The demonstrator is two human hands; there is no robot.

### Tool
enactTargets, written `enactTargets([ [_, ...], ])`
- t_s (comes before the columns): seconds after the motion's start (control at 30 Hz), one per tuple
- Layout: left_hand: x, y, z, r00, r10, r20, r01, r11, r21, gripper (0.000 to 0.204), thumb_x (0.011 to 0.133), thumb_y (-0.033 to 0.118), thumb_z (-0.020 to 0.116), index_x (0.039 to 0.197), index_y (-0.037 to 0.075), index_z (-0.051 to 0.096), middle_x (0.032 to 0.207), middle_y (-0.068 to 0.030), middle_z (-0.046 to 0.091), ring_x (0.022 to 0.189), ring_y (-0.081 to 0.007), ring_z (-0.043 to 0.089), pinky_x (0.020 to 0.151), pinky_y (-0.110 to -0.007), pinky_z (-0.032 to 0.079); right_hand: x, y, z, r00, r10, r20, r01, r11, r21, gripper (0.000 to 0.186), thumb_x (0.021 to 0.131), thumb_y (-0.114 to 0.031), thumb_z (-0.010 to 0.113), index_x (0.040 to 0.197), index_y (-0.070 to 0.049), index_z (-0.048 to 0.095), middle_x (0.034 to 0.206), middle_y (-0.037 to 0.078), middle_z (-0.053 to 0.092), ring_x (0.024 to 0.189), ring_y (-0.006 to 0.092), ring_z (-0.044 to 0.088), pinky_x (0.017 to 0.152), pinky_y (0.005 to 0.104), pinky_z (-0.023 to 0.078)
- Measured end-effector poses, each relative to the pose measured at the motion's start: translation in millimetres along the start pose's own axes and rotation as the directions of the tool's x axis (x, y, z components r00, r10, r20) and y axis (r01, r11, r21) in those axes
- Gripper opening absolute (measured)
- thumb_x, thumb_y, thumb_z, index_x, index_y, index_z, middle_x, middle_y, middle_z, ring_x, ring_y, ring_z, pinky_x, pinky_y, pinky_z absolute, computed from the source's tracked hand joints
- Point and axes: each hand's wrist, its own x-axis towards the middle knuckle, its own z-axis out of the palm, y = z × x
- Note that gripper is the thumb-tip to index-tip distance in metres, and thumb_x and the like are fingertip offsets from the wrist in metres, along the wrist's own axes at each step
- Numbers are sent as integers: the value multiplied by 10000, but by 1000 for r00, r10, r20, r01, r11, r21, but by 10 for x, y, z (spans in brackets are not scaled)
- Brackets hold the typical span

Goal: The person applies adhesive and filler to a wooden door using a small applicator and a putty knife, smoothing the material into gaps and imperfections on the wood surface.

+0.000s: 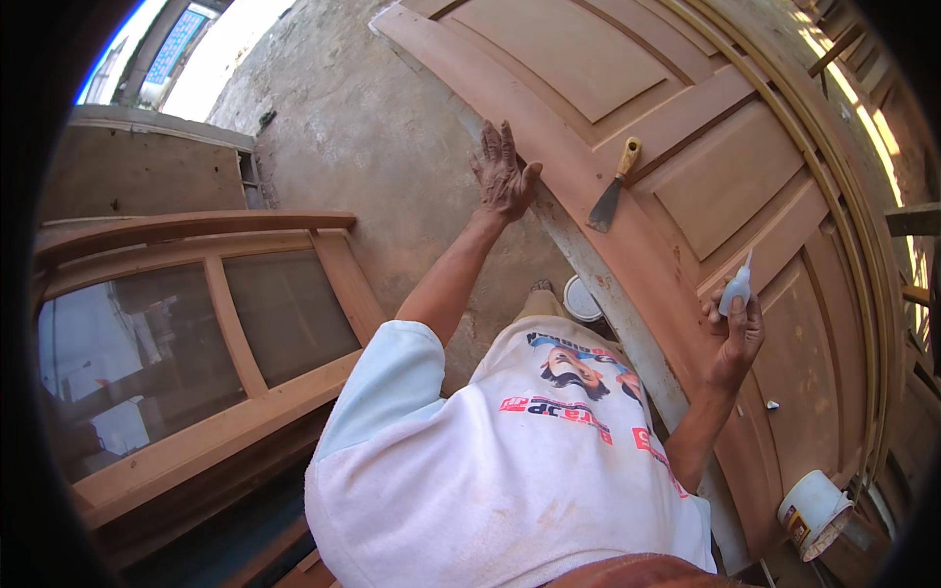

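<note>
A panelled wooden door (549, 118) lies in front of me and to my right. My left hand (505, 178) is open at the door's near long edge, fingers spread; whether its thumb touches the wood I cannot tell. In my right hand (737, 338), over the door's panels, is a small squeeze bottle (735, 291) with a thin nozzle pointing up, my fingers wrapped round it. Between the two hands a putty knife (616, 186) with a yellowish handle and dark blade rests on the door. A small white piece (772, 405) lies on a lower panel.
A white bucket (812, 512) sits at the lower right. Beside my foot is a round white container (582, 298). At left stands a wooden frame with glass panes (137, 363). Long curved-looking trim strips (833, 186) run along the door's far side. Bare concrete floor (333, 108) stretches ahead.
</note>
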Motion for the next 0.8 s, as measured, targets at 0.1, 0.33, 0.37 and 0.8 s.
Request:
enactTargets([
  [0.1,34,137,99,1000,11,11,-10,999,-52,1171,890,909,281,1669,57,89,1710,-299,45,1594,-448,41,1203,-693,1,-20,0,-117,999,-27,-30,25,996,-80,242,1040,-199,635,1158,9,671,914,77,692,746,99,594,752,295,545],
  [0.33,-45,102,169,994,8,-109,-26,985,-170,900,996,482,415,1616,-100,121,1696,-305,98,1590,-418,79,1284,-493,104,-305,36,-708,957,-108,-270,82,991,-106,248,1022,-159,681,1182,29,656,935,89,700,745,96,598,738,299,551],
  [0.37,-33,131,181,994,0,-112,-21,982,-189,889,991,462,415,1617,-97,122,1696,-303,104,1588,-417,87,1283,-493,107,-370,40,-826,941,-123,-316,87,988,-127,246,1020,-153,684,1181,30,655,932,87,699,741,94,594,735,298,551],
  [0.8,-47,166,247,979,4,-205,-44,981,-189,806,982,368,390,1610,-92,179,1686,-288,175,1559,-417,206,1267,-465,183,-610,453,-971,943,-165,-289,44,922,-384,253,1032,-171,655,1191,25,670,870,38,662,702,67,565,643,247,513],
])
